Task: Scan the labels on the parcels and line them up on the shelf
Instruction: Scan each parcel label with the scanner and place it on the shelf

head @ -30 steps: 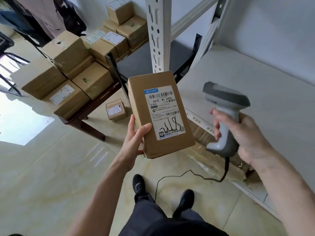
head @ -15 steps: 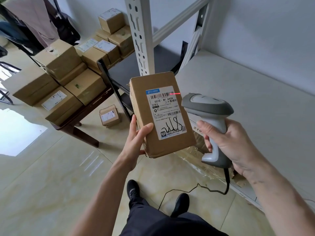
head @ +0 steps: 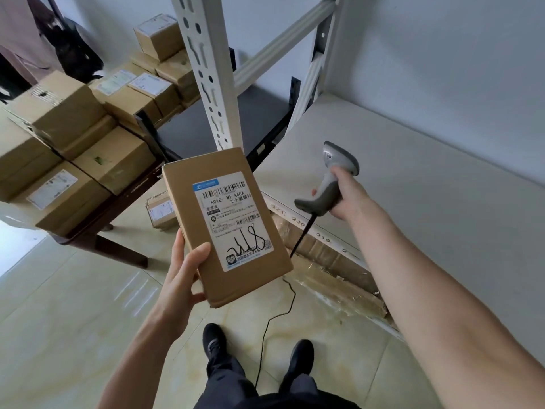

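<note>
My left hand (head: 184, 276) grips a brown cardboard parcel (head: 188, 202) by its lower left edge, label side up. The white label (head: 233, 219) carries barcodes and a black scribble. My right hand (head: 343, 196) is stretched out over the grey shelf board (head: 427, 202), closed around the handle of a grey corded barcode scanner (head: 334, 175). The scanner's head points away from the parcel, toward the shelf. Its black cable (head: 303, 231) hangs down past the shelf's front edge to the floor.
A white slotted shelf upright (head: 206, 69) rises behind the parcel. Several cardboard parcels (head: 73, 134) are stacked on a dark wooden table (head: 103, 211) at the left. A small box (head: 160, 212) lies on the tiled floor. Flattened cardboard (head: 333, 261) sits under the shelf board.
The scanner has moved away from the label, up and right over the shelf board. The red scan line seen half a second ago is gone. The parcel has dropped slightly lower.
</note>
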